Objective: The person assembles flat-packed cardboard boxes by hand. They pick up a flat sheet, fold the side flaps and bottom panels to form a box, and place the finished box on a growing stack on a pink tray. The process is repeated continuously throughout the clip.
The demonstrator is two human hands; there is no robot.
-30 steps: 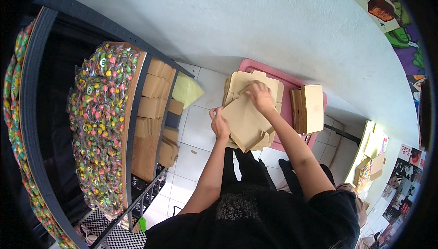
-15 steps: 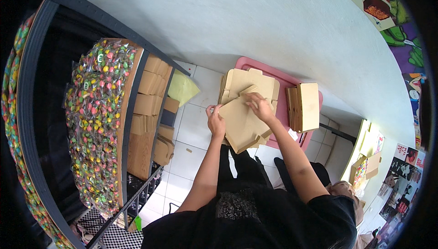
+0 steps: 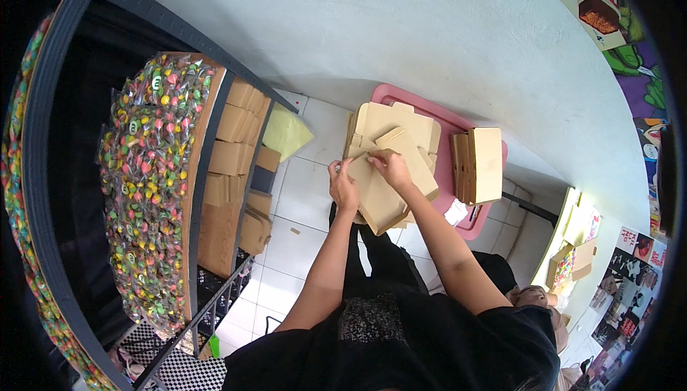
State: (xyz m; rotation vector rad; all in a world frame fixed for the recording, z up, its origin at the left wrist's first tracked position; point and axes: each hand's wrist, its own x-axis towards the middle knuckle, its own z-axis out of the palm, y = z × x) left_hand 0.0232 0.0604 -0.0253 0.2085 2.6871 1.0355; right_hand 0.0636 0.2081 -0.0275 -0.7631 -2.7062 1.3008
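A partly folded brown cardboard box (image 3: 386,203) lies at an angle over a stack of flat cardboard blanks (image 3: 413,120). At its left edge, my left hand (image 3: 345,186) grips the side with curled fingers. My right hand (image 3: 391,169) pinches a flap near the box's upper left corner, close to the left fingertips. A folded strip of the cardboard stands up just beyond my right hand. The exact fold under the right fingers is hidden.
The stack rests on a pink table (image 3: 445,149), beside several folded boxes (image 3: 486,167) and a crumpled white paper (image 3: 455,211). At left, a dark-framed shelf holds bagged colourful sweets (image 3: 154,198) and cardboard boxes (image 3: 232,126). A wall (image 3: 322,26) borders the table's far side.
My right hand has moved left and nearer, to the box's corner by my left hand. The box has turned slightly and shifted right; the folded strip is now more exposed.
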